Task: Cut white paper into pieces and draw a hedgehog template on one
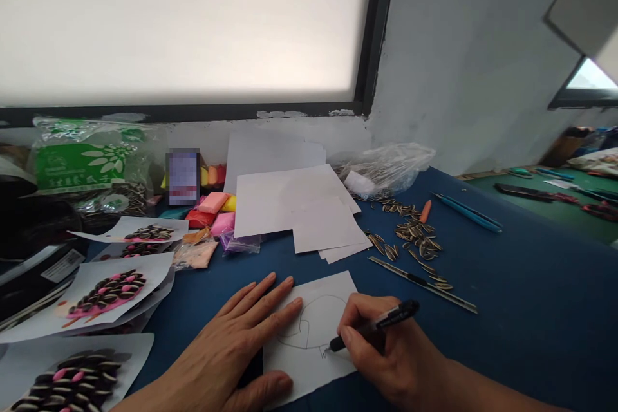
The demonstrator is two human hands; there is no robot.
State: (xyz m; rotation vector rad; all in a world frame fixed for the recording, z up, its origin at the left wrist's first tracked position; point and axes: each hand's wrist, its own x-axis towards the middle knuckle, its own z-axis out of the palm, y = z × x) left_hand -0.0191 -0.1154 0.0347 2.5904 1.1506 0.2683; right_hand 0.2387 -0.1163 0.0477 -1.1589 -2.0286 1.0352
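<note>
The small sheet of paper (316, 370) lies on the near middle of the blue table (521, 309), set at a slant, with a thin rounded outline (307, 347) drawn on it and a few short zigzag strokes just below its lower edge. My right hand (393, 351) rests at the sheet's right side, thumb and fingers pinching a black pen (393, 317), its tip at those strokes. My left hand (241, 341) lies palm down at the sheet's left side, fingers spread and thumb held apart, with the fingertips on the paper. Just beyond, to the right, a slim metal tool (454, 299) with a dark middle lies slantwise, and past it striped seeds (418, 235) are scattered near an orange piece (425, 211). A long blue tool (470, 214) lies farther right. Straight ahead, larger white sheets (280, 199) overlap, with a crumpled clear bag (400, 164) on their far right. To their left sit bright wrapped packets (213, 203), and beyond these a green and clear bag (91, 164). On the near left, several pictures (109, 290) lie in overlapping layers, decorated with dark striped seeds and pink. A pale window (193, 26) with a dark frame stands at the far side.
</note>
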